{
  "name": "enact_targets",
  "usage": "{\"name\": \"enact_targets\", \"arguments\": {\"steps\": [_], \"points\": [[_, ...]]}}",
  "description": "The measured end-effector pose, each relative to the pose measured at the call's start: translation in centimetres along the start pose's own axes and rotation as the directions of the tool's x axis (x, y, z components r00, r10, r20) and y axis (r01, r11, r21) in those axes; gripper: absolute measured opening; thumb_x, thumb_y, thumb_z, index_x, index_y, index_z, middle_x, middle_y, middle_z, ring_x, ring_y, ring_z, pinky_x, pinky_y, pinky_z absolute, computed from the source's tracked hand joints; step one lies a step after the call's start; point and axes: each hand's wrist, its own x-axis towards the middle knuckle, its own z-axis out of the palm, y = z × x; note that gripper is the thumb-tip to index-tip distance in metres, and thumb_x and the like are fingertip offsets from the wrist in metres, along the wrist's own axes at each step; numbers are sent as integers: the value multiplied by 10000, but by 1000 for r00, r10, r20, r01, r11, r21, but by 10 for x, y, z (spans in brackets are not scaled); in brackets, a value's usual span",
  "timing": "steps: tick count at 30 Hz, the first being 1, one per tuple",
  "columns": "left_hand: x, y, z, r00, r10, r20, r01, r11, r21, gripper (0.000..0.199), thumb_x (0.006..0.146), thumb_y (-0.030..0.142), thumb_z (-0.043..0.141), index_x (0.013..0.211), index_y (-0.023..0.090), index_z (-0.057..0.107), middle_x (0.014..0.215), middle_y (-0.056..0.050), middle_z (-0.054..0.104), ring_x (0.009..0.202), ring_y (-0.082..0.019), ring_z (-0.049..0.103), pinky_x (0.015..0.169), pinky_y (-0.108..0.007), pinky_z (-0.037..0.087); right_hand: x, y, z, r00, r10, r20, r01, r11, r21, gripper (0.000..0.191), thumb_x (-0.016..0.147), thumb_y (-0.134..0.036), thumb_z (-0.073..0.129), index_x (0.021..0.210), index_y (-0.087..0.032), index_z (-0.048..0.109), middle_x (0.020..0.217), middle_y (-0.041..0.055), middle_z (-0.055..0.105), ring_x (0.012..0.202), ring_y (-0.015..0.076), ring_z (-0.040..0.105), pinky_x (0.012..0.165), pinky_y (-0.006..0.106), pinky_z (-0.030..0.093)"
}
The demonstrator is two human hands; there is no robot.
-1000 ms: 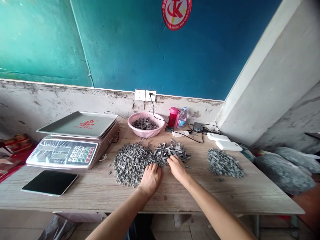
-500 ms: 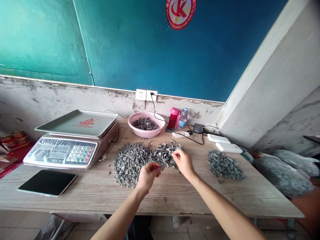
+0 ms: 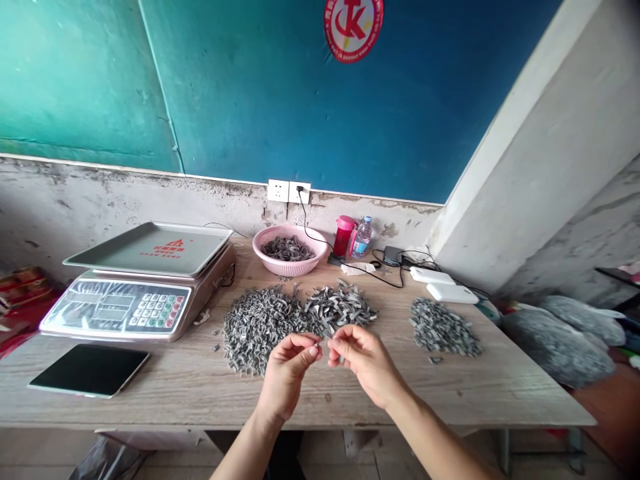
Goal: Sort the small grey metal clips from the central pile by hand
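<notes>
Strips (image 3: 343,308) are lying on the near side of the pink basket (image 3: 290,269), slightly to its right, touching a mound of small grey pieces (image 3: 257,330). They are looking light, thin and springy, probably sliding easily, so fingertips near one end are likely giving the surest hold. Straight nearward of the basket, the left hand (image 3: 286,377) is pinching thumb to forefinger; just beside, the right hand (image 3: 367,363) is curling narrowly closed. What either is gripping, I cannot tell.
</notes>
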Motion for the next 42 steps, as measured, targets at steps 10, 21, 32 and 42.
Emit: {"name": "enact_targets", "arguments": {"steps": [10, 21, 32, 42], "points": [[-10, -1, -1, 909, 410, 75, -361, 684, 634, 211, 813, 167, 595, 1013, 186, 529, 935, -26, 636, 876, -121, 617, 782, -234, 509, -9, 9, 8, 998, 46, -49, -43, 997, 67, 329, 635, -315, 808, 835, -126, 628, 776, 19, 622, 722, 122, 587, 754, 278, 467], [-15, -1, -3, 578, 631, 518, -654, -22, 756, 340, 841, 6, 477, 1146, 157, 477, 986, -69, 583, 941, -134, 569, 844, -261, 489, -12, 12, 21, 940, 330, 88, -340, 877, 340, 296, 638, -285, 781, 702, -124, 541, 690, 16, 569, 679, 147, 551, 682, 385, 498], [-17, 6, -10, 508, 531, 679, -765, -85, 639, 456, 832, -33, 479, 1263, 107, 426, 1060, -129, 540, 1012, -184, 498, 882, -338, 460, -15, 5, 32, 924, 376, 76, -372, 831, 413, 261, 606, -208, 758, 642, -130, 511, 644, -6, 519, 638, 125, 499, 661, 375, 505], [-15, 9, -11, 511, 429, 745, -805, -63, 589, 486, 832, -26, 483, 1292, 111, 401, 1086, -137, 544, 1014, -191, 497, 885, -355, 461, -18, 16, 29, 976, 217, 17, -205, 891, 406, 283, 658, -256, 789, 752, -123, 558, 687, -1, 559, 678, 109, 539, 670, 265, 459]]}}
